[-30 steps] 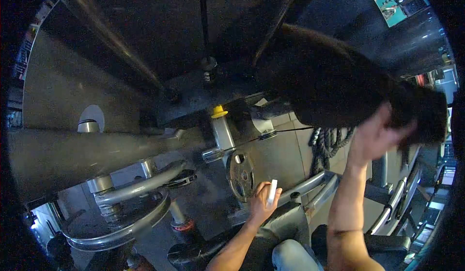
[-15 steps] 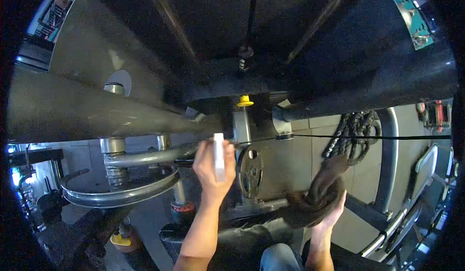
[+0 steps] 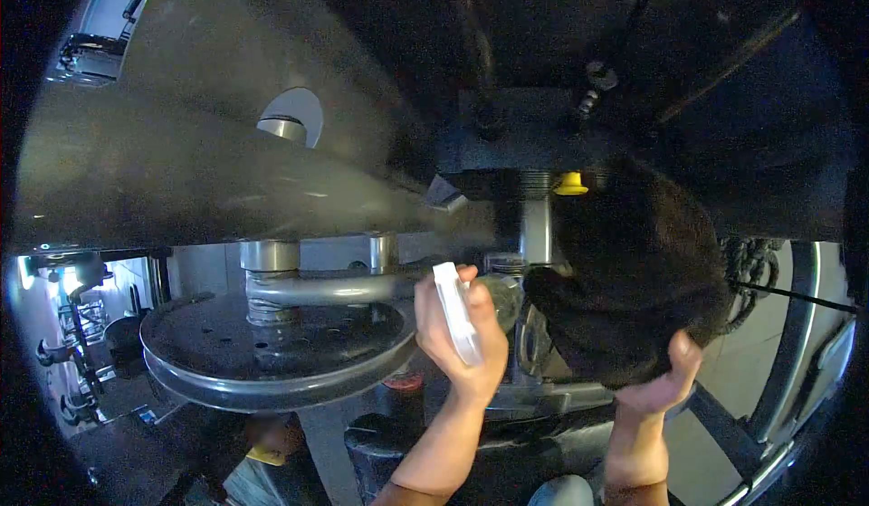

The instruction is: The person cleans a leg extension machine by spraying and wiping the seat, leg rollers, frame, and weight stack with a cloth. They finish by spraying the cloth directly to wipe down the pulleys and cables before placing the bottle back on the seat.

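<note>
Hands are both raised in front of us against the underside of a weight machine. Our left hand (image 3: 457, 329) is clenched around a small white spray bottle (image 3: 457, 311), which stands tilted, its top toward the upper left and its lower end running down past the knuckles. Our right hand (image 3: 656, 384) grasps a dark cloth (image 3: 634, 289) from below, thumb up on the right edge; the cloth is bunched into a large mass that covers the machine parts behind it and reaches up to just beside a yellow knob (image 3: 570, 183). Bottle and cloth are near each other, with a narrow gap between them where a steel post (image 3: 536, 230) comes down from the dark frame. Left of the bottle, a round grey cam wheel (image 3: 272, 348) with small holes in its face lies nearly flat, and a curved steel tube (image 3: 335, 287) runs over it toward our left hand. A broad grey metal panel (image 3: 181, 171) with an oval cut-out fills the upper left. A thin black cable (image 3: 797, 298) shows at the right, past the cloth.
</note>
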{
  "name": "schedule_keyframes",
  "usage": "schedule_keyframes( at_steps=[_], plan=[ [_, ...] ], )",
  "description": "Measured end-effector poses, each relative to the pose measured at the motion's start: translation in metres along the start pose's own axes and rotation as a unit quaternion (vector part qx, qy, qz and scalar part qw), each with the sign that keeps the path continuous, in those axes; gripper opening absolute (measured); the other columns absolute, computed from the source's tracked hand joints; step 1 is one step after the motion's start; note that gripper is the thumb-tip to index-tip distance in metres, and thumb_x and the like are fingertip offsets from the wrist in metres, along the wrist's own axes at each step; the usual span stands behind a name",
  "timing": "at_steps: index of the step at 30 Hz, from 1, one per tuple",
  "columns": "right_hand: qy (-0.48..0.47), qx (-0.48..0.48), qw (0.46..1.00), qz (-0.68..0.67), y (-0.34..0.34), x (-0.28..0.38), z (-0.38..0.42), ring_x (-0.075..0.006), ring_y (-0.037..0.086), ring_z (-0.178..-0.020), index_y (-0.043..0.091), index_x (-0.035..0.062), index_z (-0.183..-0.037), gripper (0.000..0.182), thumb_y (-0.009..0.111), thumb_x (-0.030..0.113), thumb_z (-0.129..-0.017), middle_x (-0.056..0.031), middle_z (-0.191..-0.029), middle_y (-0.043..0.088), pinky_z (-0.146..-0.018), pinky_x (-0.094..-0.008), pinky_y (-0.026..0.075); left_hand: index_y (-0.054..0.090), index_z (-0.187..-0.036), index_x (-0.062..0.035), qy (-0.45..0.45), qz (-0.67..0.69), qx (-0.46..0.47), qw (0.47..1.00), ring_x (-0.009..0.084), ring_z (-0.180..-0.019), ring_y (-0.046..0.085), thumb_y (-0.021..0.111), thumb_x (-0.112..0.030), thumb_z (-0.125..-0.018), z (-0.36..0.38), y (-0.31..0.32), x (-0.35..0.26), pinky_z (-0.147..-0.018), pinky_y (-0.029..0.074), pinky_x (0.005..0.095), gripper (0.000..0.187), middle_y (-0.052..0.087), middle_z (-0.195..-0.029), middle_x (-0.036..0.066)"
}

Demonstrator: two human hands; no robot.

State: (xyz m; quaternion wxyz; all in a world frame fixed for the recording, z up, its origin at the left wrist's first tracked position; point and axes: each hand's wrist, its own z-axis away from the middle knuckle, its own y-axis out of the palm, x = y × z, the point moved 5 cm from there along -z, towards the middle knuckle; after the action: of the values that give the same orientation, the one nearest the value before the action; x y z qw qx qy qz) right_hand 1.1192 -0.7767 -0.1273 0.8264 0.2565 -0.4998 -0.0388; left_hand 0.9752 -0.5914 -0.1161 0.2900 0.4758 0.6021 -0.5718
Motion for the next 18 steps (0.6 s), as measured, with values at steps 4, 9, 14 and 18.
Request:
schedule_keyframes(
  at_steps=[4,9,14,18],
  plan=[
    [-0.065,-0.072,0.995,-0.036,0.062,0.018,-0.010,-0.0289,0.051,-0.116,0.048,-0.0008,-0.129,0.054,0.052,0.032,-0.086,-0.0142,-0.126,0.053,-0.101,-0.0434,0.039,0.053,-0.100,0.0051,-0.004,0.106,-0.067,0.992,0.0246,-0.093,0.056,0.046,-0.045,-0.097,0.013,-0.003,-0.002,-0.084,0.050,0.0378,0.051,0.053,-0.100,0.015],
    [-0.069,-0.014,0.994,-0.087,0.063,0.028,0.001,-0.0280,0.052,-0.115,0.049,-0.0005,-0.128,0.053,0.051,0.033,-0.087,-0.0136,-0.126,0.053,-0.100,-0.0433,0.040,0.046,-0.100,-0.0010,-0.073,0.218,-0.053,0.972,0.0217,-0.095,0.050,0.042,-0.065,-0.090,0.016,-0.024,-0.039,-0.095,0.046,0.0401,0.065,0.041,-0.103,0.010],
    [-0.058,0.042,0.991,-0.109,0.065,0.044,0.018,-0.0289,0.053,-0.114,0.048,0.0010,-0.130,0.056,0.052,0.034,-0.086,-0.0134,-0.128,0.053,-0.098,-0.0449,0.042,0.046,-0.096,0.0044,-0.044,0.238,-0.068,0.968,0.0243,-0.093,0.050,0.036,-0.049,-0.098,0.020,-0.034,-0.043,-0.087,0.053,0.0426,0.054,0.043,-0.100,0.017],
    [-0.035,0.059,0.992,-0.102,0.062,0.049,0.025,-0.0294,0.053,-0.114,0.047,0.0017,-0.132,0.058,0.052,0.035,-0.085,-0.0136,-0.129,0.052,-0.098,-0.0455,0.042,0.045,-0.094,0.0034,-0.040,0.239,-0.073,0.968,0.0231,-0.095,0.048,0.037,-0.048,-0.098,0.023,-0.029,-0.040,-0.088,0.054,0.0436,0.052,0.041,-0.099,0.016]
  ],
)
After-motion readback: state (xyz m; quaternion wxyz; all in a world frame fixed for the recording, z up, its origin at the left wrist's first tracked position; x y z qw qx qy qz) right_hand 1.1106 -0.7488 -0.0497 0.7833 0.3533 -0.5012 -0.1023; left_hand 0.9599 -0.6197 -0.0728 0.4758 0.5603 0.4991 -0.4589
